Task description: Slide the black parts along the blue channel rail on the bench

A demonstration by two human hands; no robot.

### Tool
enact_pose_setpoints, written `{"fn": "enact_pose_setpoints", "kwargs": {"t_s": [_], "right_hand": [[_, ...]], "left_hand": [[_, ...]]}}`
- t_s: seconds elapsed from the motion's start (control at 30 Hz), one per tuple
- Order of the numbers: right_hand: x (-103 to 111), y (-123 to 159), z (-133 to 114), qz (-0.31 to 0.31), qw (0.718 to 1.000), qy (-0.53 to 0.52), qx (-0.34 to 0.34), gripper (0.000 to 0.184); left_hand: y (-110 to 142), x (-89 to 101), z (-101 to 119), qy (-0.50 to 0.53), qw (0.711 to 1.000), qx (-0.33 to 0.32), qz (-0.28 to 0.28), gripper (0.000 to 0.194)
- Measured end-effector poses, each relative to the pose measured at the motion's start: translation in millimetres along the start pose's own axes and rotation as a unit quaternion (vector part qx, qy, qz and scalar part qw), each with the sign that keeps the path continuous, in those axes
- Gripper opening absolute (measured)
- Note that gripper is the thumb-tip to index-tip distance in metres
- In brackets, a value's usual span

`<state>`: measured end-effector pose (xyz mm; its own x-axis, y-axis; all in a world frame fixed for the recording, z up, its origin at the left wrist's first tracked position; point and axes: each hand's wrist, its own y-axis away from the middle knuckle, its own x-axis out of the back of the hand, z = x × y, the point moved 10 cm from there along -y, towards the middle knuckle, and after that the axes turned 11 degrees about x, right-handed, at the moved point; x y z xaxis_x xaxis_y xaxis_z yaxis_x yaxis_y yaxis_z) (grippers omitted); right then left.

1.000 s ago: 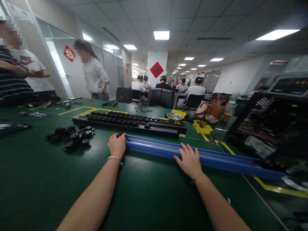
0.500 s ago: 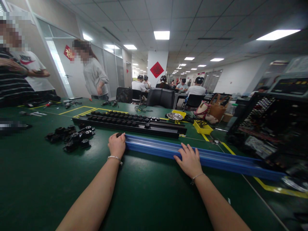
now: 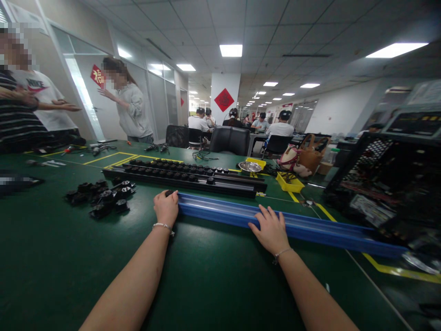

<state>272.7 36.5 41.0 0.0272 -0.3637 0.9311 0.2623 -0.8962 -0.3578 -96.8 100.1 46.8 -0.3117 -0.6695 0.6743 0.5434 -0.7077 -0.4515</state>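
Observation:
A long blue channel rail (image 3: 213, 208) lies across the green table in front of me, running off to the right. At its left end my left hand (image 3: 166, 209) is closed around a small black part (image 3: 168, 193), most of which my fingers hide. My right hand (image 3: 271, 229) holds the rail near its middle, thumb at the near wall and fingers spread over the top. Beyond the rail, black rails (image 3: 186, 181) carry rows of small black parts. A loose pile of similar black parts (image 3: 103, 197) lies left of my left hand.
A metal dish (image 3: 250, 166) and a yellow bin (image 3: 290, 182) stand behind the blue rail. An open computer case (image 3: 375, 184) is at the right, close to the rail's far end. Cables and tools lie along the back edge. Several people stand or sit beyond the table.
Both my hands and the blue rail stay practically still. Across the table, the person in the grey top has raised their hands, and a person at the left has stretched a hand out.

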Motion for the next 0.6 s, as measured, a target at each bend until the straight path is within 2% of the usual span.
{"fn": "enact_pose_setpoints", "kwargs": {"t_s": [0.6], "right_hand": [[0.2, 0.1, 0.9, -0.002, 1.000, -0.003, 0.001, 0.037]], "left_hand": [[-6.1, -0.3, -1.3, -0.019, 1.000, -0.018, 0.013, 0.048]]}}
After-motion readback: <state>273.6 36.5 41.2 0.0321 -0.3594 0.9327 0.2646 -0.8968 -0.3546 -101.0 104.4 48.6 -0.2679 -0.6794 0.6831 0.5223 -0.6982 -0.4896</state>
